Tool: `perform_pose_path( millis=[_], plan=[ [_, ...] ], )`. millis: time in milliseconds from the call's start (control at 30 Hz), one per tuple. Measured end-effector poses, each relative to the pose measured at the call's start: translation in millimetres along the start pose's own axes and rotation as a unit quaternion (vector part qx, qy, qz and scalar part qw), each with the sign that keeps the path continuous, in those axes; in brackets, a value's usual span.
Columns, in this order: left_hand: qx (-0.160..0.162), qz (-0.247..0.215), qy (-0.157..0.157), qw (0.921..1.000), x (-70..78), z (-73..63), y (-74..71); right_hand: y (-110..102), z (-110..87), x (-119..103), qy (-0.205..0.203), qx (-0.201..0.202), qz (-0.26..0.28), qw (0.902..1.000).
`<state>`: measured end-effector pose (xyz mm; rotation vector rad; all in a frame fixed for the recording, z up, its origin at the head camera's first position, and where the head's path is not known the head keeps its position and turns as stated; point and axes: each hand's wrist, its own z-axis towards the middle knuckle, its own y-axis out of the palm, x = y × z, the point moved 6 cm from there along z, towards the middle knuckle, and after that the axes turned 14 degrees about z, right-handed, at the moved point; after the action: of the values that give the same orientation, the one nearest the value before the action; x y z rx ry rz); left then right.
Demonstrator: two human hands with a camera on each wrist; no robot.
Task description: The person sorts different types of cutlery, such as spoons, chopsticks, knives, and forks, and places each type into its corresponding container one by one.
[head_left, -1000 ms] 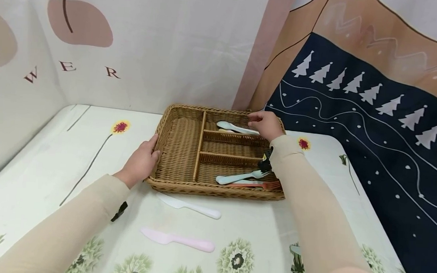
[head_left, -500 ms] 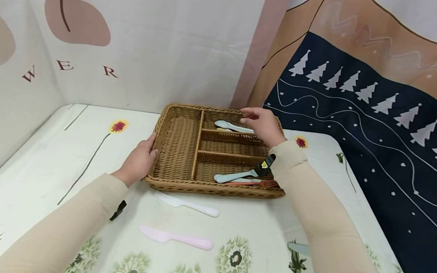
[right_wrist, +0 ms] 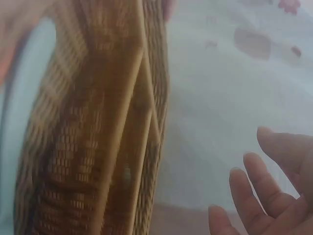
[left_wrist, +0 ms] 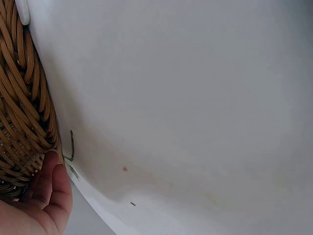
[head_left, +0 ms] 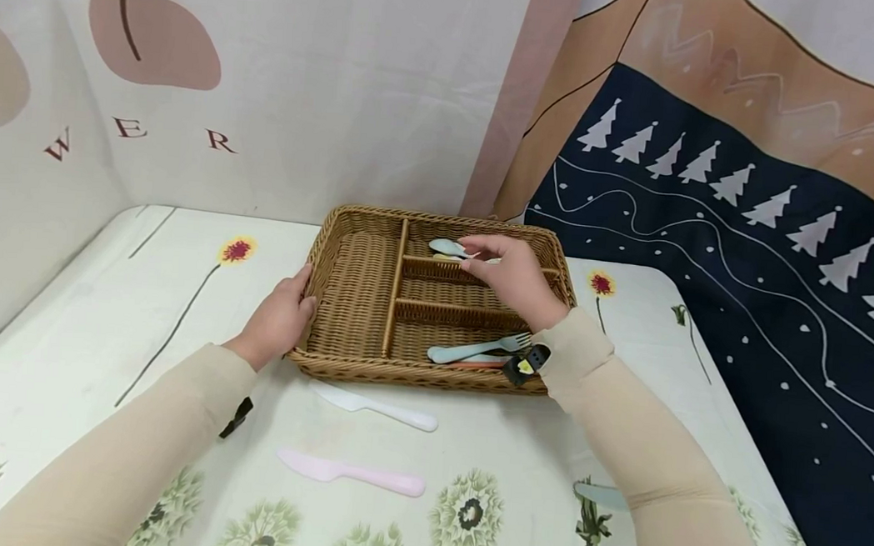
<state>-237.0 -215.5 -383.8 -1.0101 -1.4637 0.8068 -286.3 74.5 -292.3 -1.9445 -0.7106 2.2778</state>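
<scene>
In the head view a brown wicker cutlery tray (head_left: 430, 379) with several compartments lies on the table. My left hand (head_left: 278, 322) grips its left side, and the left wrist view has those fingers (left_wrist: 59, 196) against the woven wall. My right hand (head_left: 517, 280) hovers over the far right compartment, thumb and fingers apart, holding nothing. Beside its fingertips lies a pale blue spoon (head_left: 447, 246), its handle partly hidden by the hand. A light blue fork (head_left: 470, 352) lies over an orange utensil (head_left: 482, 364) in the near right compartment, partly covered by the wrist strap.
In front of the tray lie a white knife (head_left: 376, 407) and a pink knife (head_left: 353, 474). A pale blue-green blade (head_left: 599, 494) shows from under the right forearm. White patterned cloth covers the table (head_left: 194, 442). A curtain (head_left: 305, 90) hangs behind the tray.
My right hand has moved left and slightly nearer along the far right compartment, so the tray's right rim now shows. The left hand keeps its grip on the tray.
</scene>
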Motion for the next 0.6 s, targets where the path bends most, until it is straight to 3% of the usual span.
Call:
perform_pose_path(
  millis=[600],
  plan=[
    [-0.002,0.003,0.006,1.0,-0.4,1.3,0.4,54,-55.2,-8,-0.018,-0.075,0.016,0.9969]
  ],
)
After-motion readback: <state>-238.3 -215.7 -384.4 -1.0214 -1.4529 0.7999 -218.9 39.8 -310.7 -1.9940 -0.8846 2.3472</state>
